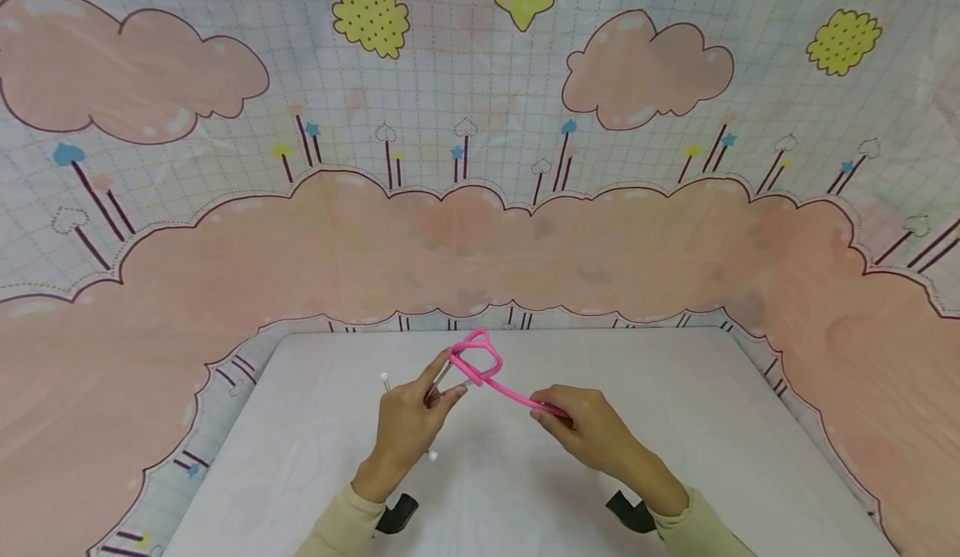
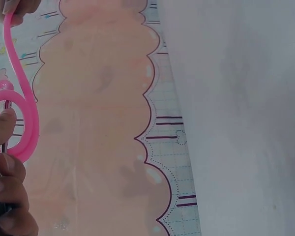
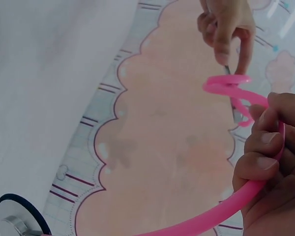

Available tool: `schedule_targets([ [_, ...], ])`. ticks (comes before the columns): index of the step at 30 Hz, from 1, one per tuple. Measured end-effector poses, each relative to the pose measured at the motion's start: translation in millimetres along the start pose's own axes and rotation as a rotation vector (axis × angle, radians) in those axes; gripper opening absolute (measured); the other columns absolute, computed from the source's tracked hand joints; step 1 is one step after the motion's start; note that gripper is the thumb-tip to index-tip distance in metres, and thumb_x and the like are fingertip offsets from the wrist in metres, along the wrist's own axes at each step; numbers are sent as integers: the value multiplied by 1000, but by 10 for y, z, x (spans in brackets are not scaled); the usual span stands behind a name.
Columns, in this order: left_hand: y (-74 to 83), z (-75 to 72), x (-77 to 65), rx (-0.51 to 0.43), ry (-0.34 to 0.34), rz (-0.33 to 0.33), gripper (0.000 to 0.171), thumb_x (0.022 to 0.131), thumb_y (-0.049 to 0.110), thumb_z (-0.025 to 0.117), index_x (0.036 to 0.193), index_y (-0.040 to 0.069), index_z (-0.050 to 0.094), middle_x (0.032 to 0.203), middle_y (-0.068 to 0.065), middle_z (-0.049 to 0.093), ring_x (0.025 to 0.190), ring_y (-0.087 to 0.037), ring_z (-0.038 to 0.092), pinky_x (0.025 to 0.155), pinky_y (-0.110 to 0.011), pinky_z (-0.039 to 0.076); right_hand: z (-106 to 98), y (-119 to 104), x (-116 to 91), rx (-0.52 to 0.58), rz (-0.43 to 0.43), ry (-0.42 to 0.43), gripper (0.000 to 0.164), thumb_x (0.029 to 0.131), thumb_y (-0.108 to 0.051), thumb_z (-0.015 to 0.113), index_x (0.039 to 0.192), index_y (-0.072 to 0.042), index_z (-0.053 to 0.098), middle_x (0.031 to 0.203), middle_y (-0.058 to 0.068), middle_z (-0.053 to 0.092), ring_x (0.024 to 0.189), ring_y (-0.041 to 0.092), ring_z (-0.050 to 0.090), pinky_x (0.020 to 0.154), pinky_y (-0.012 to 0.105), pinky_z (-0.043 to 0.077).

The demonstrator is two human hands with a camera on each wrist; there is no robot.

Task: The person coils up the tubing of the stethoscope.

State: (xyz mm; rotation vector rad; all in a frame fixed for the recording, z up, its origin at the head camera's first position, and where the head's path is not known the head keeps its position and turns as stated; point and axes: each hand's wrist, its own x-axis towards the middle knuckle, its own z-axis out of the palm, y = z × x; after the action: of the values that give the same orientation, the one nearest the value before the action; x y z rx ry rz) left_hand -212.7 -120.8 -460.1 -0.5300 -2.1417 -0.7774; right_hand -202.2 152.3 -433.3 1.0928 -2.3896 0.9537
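Note:
Both hands hold a pink stethoscope (image 1: pixel 516 393) above the white table. My left hand (image 1: pixel 408 424) grips its metal ear tubes (image 1: pixel 442 372), and the pink tubing loops around just past those fingertips. Two white eartips (image 1: pixel 385 377) stick out on either side of the left hand. To the right, my right hand (image 1: pixel 592 425) pinches the tubing, drawn out from the loops; in the right wrist view the fingers curl round it. Down in that view's lower left corner, the round chest piece (image 3: pixel 20 216) hangs at the tube's end. It does not show in the head view.
A white table top (image 1: pixel 675 390) lies under both hands. Behind and around it hangs a cloth (image 1: pixel 450 248) printed with clouds, stars and a grid. Black pieces (image 1: pixel 632 512) sit at both wrists, beside the light sleeves.

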Motion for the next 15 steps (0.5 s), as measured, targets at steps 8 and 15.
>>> schedule_targets([
  [8,8,73,-22,45,-39,30,60,75,28,85,130,14,65,51,12,42,49,5,29,47,-13,27,-34,1,29,13,-95,22,12,87,-9,73,99,-11,71,72,-8,59,61,-5,40,51,9,37],
  [15,53,88,-39,70,-66,41,58,73,32,85,125,13,68,50,13,43,50,5,28,48,-14,26,-47,-20,38,10,-107,13,9,91,-15,71,98,-10,72,72,-8,59,61,-5,40,51,8,37],
])
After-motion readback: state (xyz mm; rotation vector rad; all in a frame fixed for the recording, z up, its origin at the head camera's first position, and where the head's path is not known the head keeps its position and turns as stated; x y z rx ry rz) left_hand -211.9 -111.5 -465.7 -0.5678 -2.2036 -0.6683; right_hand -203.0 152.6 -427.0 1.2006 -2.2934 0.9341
